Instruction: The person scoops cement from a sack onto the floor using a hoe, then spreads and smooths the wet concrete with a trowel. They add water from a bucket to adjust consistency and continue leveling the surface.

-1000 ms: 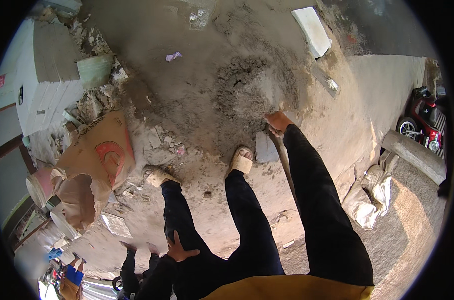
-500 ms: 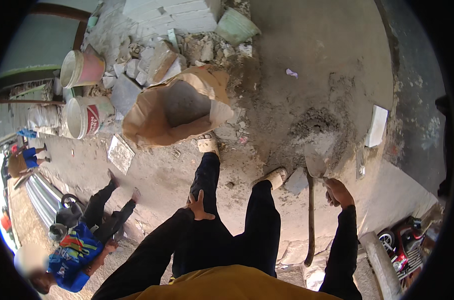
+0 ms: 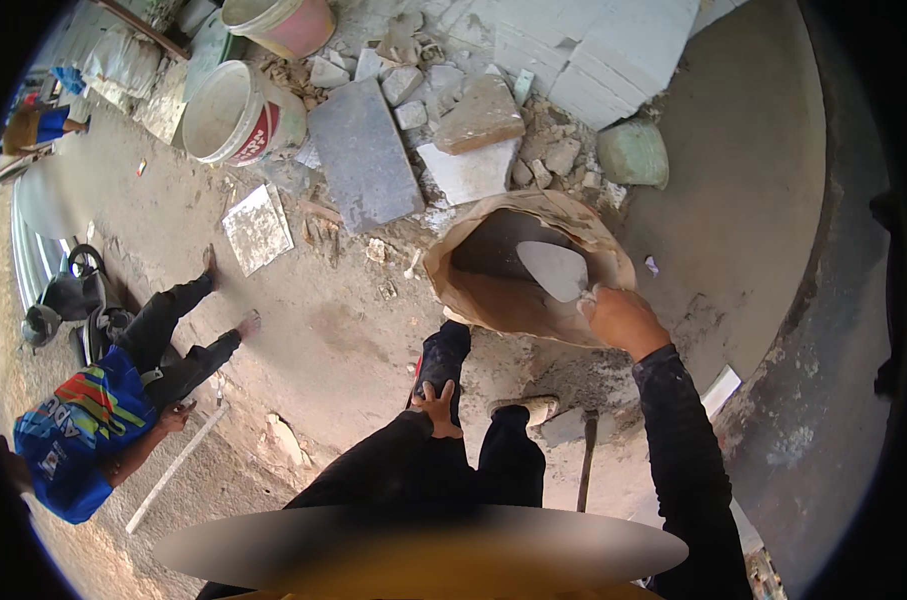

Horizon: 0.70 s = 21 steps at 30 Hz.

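My right hand (image 3: 625, 322) is closed round the handle of a trowel (image 3: 553, 270). Its pale, rounded blade lies over the mouth of a brown paper bag (image 3: 473, 305), with the tip inside the rim. Grey powder shows within the bag; I cannot tell whether the blade touches it. My right wrist is just past the bag's near right edge. With fingers spread, my left hand (image 3: 438, 408) rests on my left leg at the knee and holds nothing.
Broken tiles and rubble lie beyond the bag, with a grey slab (image 3: 365, 155), a white bucket (image 3: 241, 115) and a green tub (image 3: 633, 153). A wooden handle (image 3: 587, 460) is beside my right foot. At left sits a person in a blue shirt (image 3: 88, 430).
My right hand has gone from the mortar patch at right to the bag, carrying the trowel. The view has shifted and I lean closer to the bag. My left hand stays on my leg.
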Available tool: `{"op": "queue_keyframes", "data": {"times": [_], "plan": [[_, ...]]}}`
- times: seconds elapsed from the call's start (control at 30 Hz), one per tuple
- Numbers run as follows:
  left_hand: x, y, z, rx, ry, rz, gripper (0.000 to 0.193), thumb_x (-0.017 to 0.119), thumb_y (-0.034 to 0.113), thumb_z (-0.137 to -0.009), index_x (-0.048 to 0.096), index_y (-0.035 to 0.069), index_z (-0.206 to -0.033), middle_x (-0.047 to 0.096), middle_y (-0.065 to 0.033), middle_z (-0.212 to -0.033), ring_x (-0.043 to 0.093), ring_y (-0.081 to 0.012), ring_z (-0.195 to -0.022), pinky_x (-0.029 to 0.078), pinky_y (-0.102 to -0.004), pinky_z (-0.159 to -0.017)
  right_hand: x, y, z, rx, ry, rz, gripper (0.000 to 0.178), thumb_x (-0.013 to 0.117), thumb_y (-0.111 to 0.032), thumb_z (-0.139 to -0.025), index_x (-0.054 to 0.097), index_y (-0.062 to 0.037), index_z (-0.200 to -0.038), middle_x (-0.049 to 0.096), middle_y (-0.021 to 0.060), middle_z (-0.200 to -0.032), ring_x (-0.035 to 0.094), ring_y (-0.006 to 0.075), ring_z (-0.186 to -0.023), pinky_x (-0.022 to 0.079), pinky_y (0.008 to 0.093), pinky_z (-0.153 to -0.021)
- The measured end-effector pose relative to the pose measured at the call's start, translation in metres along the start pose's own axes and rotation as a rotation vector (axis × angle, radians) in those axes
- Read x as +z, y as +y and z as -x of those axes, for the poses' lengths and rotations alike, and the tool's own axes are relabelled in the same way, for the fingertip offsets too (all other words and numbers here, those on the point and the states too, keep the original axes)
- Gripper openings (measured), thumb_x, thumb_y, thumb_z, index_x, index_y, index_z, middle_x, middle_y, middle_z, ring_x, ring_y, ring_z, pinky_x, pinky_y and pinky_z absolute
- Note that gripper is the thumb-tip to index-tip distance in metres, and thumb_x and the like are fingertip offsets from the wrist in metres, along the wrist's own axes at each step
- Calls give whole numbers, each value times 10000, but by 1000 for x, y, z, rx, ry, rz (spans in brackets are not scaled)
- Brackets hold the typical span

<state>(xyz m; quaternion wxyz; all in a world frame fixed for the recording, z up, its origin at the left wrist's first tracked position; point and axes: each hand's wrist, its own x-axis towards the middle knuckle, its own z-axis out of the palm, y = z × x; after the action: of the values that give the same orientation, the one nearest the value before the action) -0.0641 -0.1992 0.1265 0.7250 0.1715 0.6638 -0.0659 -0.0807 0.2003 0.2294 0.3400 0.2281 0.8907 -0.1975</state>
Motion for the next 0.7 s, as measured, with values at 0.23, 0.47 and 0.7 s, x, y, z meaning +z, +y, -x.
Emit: {"op": "queue_keyframes", "data": {"times": [0.23, 0.47, 0.7], "plan": [[-24, -8, 34, -60, 34, 262, 1111, 790, 364, -813, 44, 329, -1635, 94, -262, -1654, 304, -587, -1409, 434, -772, -937, 164, 45, -188, 14, -203, -136, 446, 640, -405, -933, 671, 29, -1029, 688, 298, -898, 681, 476, -836, 528, 541, -672], [-35, 1, 19, -121, 118, 316, 1029, 772, 352, -831, 125, 333, -1630, 119, -203, -1663, 276, -530, -1441, 466, -798, -861, 170, 81, -185, 188, -276, -320, 418, 615, -377, -954, 636, -1, -1137, 671, 276, -1006, 659, 428, -935, 510, 510, -768], [-7, 7, 5, -103, 185, 389, 1026, 776, 324, -825, 148, 283, -1635, 97, -248, -1657, 288, -570, -1407, 456, -810, -829, 150, 53, -195, 242, -293, -497, 416, 590, -348, -976, 601, -31, -1245, 654, 255, -1114, 636, 380, -1033, 492, 479, -863]]}}
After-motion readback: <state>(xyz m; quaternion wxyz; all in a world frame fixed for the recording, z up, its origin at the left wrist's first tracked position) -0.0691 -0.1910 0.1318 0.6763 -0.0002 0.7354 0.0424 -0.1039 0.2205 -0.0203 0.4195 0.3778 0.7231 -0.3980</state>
